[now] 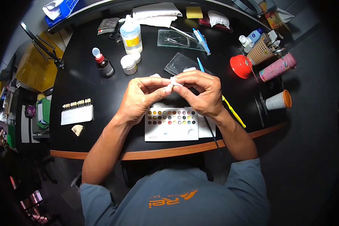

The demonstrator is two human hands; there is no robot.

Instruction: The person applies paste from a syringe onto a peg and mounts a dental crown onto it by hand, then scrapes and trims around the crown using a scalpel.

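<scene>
Both hands point(138, 96) point(206, 90) pinch a small white piece point(174, 81).

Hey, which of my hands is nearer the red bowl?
Right. Your right hand is to the left of the red bowl and nearer your body; your left hand is farther left, beyond the right hand.

Bright, cool light pools over the glossy black table point(101, 90), bleaching detail from the small, irregular white piece point(173, 81) and the flat white paper sheets point(156, 12). The dark grey floor point(309, 132) at right lies dim, and the corners sink to black. Wide-angle distortion bows the brown wooden table edge point(169, 151); the left background looks murky and soft.
</scene>
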